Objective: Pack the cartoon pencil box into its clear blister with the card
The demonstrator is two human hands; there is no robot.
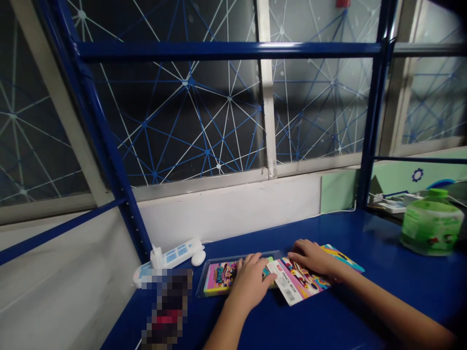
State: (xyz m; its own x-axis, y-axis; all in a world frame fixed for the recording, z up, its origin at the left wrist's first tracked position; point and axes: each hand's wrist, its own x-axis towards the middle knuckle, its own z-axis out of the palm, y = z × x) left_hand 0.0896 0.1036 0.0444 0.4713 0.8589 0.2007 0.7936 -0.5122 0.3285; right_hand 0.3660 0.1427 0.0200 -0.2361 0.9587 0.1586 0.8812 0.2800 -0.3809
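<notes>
A colorful pencil box [218, 277] with cartoon print lies in a clear plastic tray [204, 265] on the blue tabletop. My left hand [251, 277] rests on top of it, fingers stretched out and thumb apart, covering its middle. Overlapping the tray's right end is a printed card [286, 284] marked "PENCIL BOX", with a barcode on its white strip. Across the card's upper part lies my right hand [314, 257], fingers loosely bent over its surface and not gripped round it. The card's bright far end shows beyond the right wrist.
A white power strip [178, 255] and a small white rounded object [198, 258] sit at the back left. In front of them is a pixelated item [168, 311]. A green-capped bottle [432, 223] stands at right. Blue shelf posts [368, 131] frame the desk.
</notes>
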